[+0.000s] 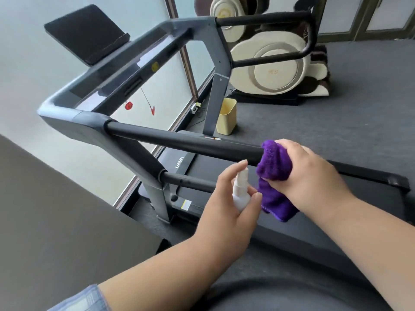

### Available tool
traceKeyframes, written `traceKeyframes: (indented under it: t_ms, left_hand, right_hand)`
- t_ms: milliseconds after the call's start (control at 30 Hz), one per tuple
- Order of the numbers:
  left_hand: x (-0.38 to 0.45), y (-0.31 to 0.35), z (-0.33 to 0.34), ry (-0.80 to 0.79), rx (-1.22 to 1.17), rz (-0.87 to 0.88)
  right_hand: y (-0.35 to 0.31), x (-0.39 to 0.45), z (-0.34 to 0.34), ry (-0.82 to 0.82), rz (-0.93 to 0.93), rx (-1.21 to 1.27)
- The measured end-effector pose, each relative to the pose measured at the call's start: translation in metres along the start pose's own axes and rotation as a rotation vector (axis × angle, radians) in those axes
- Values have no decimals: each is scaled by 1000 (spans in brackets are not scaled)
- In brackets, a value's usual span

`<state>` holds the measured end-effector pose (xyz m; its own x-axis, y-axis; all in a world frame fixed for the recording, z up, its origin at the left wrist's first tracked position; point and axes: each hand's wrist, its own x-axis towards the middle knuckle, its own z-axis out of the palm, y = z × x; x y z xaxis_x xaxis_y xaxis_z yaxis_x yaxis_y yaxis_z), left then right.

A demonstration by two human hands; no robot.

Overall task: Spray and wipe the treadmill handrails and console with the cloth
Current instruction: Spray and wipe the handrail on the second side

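Far left: dark tabletop (56, 221) edge fills the lower-left corner. Above it, treadmill console (107, 79) with a black tablet holder (85, 33) tilted up at its far side; red safety clip (153, 110) hangs on its cord under the console. Near handrail (179, 142) is a black foam tube running from the console corner out to the right; a second, lower bar (186, 181) runs parallel beneath it. Left hand (226, 209) holds a small white spray bottle (241, 190) upright, fingers curled round the body, index fingertip up by the nozzle, which points toward the cloth. Purple microfiber cloth (275, 173) is wrapped over the near handrail's right end, one flap hanging below the tube, just beside the bottle. Right hand (314, 176) grips the cloth from above, fingers closed round cloth and rail together. Behind: yellow bin (226, 116) on the grey floor beside the treadmill upright, treadmill deck (224, 167) below the rails, far handrail (269, 19) at top, and a cream and brown massage chair (274, 66) beyond it at right.
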<state>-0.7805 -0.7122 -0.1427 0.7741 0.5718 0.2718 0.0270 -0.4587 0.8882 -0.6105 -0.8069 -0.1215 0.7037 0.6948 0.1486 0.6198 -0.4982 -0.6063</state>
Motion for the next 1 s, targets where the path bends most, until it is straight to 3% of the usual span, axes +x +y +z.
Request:
traceKeyframes:
  t_ms: [200,333,467,667,833,1000]
  left_hand:
    - [-19,9,28,44,46,-53]
    - [-36,15,30,47,94,-41]
    - [-45,11,19,112,105,-43]
    - [-51,-1,-7,185,84,-93]
    - [-37,-13,-45,232,121,-103]
    - [-17,-28,-99,259,88,-110]
  right_hand:
    - [52,-21,20,10,43,167]
    - [69,-29,26,-56,57,97]
    - [79,-44,27,-45,177,215]
    - [39,-74,12,181,142,680]
    - [-27,-72,17,298,-35,738]
    - [-68,-54,49,286,-14,676]
